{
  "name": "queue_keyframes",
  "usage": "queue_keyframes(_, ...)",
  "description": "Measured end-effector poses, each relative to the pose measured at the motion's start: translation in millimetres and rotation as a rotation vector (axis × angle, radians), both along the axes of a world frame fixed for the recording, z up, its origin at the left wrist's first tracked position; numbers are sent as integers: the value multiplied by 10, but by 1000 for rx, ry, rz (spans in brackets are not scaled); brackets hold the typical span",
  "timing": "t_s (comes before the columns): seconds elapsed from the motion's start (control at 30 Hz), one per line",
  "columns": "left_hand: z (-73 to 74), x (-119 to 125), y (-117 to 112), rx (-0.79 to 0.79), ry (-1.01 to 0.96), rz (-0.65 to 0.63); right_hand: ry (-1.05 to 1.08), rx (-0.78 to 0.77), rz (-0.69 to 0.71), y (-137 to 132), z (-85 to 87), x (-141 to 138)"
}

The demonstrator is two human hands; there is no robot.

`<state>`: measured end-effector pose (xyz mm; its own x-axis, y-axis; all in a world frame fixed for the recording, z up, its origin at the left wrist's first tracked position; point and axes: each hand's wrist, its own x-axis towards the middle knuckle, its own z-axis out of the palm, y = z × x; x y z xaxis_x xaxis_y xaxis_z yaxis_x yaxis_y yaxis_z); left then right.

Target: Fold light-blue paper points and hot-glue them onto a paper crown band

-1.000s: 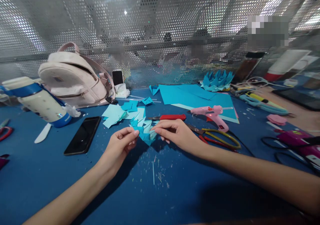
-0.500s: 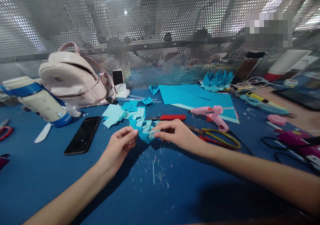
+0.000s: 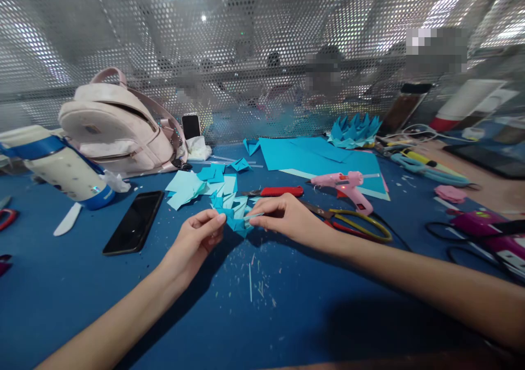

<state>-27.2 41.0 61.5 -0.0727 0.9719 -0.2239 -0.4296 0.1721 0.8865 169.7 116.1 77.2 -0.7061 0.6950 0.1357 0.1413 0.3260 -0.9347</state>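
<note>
Between my hands is a blue folded-paper piece (image 3: 237, 222) made of several pointed units joined together. My left hand (image 3: 200, 230) pinches its left end between thumb and fingers. At the right end, my right hand (image 3: 283, 217) grips a pale part of the same piece; its fingertips partly cover what they hold. Behind it lie light and darker blue paper pieces (image 3: 186, 186). A red-handled cutter (image 3: 282, 191) rests just beyond my right hand, with scissors (image 3: 363, 225) with yellow and red handles beside it.
A pink glue gun (image 3: 344, 184) lies right of centre, near blue paper sheets (image 3: 303, 154) and a spiky blue paper piece (image 3: 355, 132). To the left are a black phone (image 3: 133, 222), a bottle (image 3: 61, 165) and a backpack (image 3: 117, 129). A perforated metal screen (image 3: 254, 41) rises behind.
The view has shifted slightly, so most things sit a little further left. Both hands keep their hold on the folded paper, with hardly any movement.
</note>
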Motion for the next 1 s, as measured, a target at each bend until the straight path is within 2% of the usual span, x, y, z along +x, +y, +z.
queue_keyframes(0.3,7,17,-13,-7,-8,-16,1,-71,20,13,6,0)
queue_keyframes(1.0,-40,10,-7,5,-43,-7,-3,-104,35,19,-3,-10)
